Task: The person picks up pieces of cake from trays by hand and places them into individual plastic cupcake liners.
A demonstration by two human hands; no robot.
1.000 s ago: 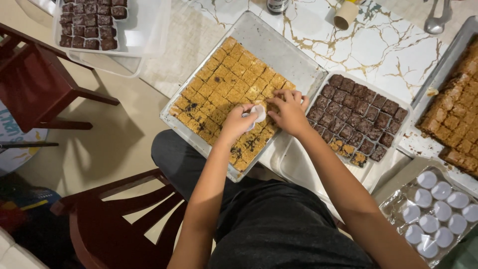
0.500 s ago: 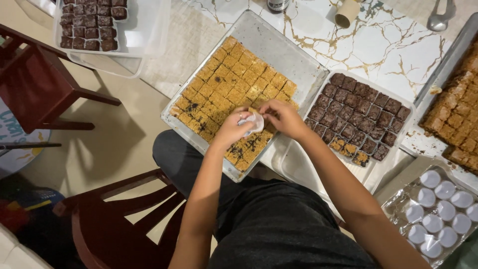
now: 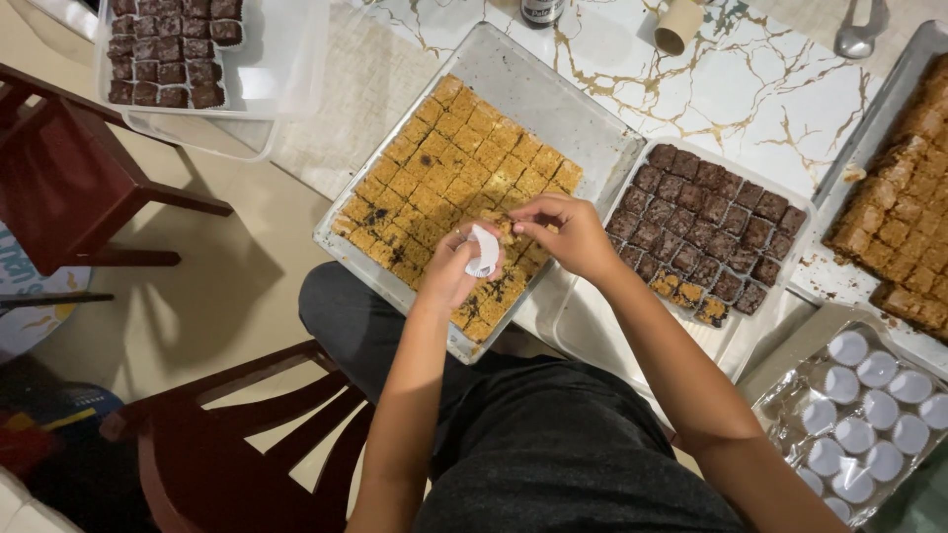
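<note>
Marble tabletop [image 3: 760, 89] veined gold; left hand [image 3: 456, 266] gripping paper cup [image 3: 484, 252]; right hand [image 3: 568, 232] pinching sweet [image 3: 507, 229]; tray [image 3: 553, 99] underneath; red chair [image 3: 59, 178] on beige floor [image 3: 227, 286].

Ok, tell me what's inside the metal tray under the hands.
The metal tray holds rows of golden cake squares, some dark-spotted; its far corner is bare. The left hand, holding a white paper cup, and right hand hide some squares.

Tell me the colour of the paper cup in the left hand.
White, a small fluted paper cup held in the left hand; the head view shows it.
</note>
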